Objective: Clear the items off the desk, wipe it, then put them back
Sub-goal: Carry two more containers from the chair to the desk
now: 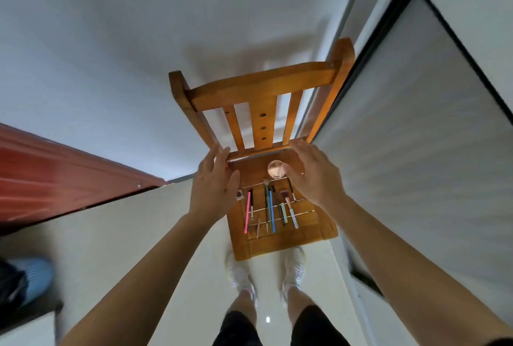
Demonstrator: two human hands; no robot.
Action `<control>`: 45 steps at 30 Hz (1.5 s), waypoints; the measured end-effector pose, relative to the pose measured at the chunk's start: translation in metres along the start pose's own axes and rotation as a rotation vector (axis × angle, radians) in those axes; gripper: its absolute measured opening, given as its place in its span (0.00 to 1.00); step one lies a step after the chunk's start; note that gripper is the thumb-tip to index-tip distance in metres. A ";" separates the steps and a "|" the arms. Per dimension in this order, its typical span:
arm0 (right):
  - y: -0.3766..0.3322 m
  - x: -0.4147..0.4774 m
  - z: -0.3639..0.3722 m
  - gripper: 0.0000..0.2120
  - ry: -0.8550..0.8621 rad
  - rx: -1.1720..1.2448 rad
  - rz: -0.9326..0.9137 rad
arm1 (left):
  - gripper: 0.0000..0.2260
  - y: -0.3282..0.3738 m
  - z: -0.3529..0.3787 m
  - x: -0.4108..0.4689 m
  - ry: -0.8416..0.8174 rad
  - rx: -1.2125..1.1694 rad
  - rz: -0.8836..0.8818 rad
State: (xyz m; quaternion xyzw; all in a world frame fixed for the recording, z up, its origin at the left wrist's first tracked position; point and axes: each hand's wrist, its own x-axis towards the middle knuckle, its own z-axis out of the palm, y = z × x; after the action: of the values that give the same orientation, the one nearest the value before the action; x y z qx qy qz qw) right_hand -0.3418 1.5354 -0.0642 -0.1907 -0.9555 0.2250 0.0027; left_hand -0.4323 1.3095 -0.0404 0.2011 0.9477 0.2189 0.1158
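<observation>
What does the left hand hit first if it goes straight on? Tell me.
Probably the wooden chair's backrest, where lower rail meets post; the left hand has its fingers almost there, though depth is unclear.

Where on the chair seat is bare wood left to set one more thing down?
The front strip of the seat, nearest the shoes, past the pen tips, is bare. So is the patch between the round compact and the left hand. The middle is crowded, from the pink pen to the light-handled brush.
</observation>
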 end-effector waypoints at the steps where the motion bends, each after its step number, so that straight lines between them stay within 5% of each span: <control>1: 0.008 0.007 0.015 0.28 -0.012 0.016 0.003 | 0.22 -0.008 0.014 0.007 -0.006 -0.007 -0.011; 17: 0.108 0.067 0.294 0.44 -0.203 -0.007 0.201 | 0.27 -0.147 0.278 0.031 -0.229 -0.097 -0.340; 24: 0.118 0.067 0.316 0.39 -0.138 0.088 0.230 | 0.17 -0.165 0.301 0.027 -0.070 -0.112 -0.332; 36: 0.045 0.003 0.212 0.38 -0.069 0.402 0.192 | 0.17 -0.127 0.186 0.021 0.187 -0.421 -0.316; 45: -0.117 0.034 0.058 0.37 -0.046 0.539 -0.241 | 0.18 -0.081 -0.041 -0.033 0.649 -0.455 -0.298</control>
State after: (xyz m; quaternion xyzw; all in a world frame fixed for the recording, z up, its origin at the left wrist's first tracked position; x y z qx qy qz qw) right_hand -0.4212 1.4257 -0.0688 -0.0632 -0.8769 0.4730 0.0582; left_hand -0.4424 1.2132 -0.0374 -0.0483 0.8813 0.4553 -0.1170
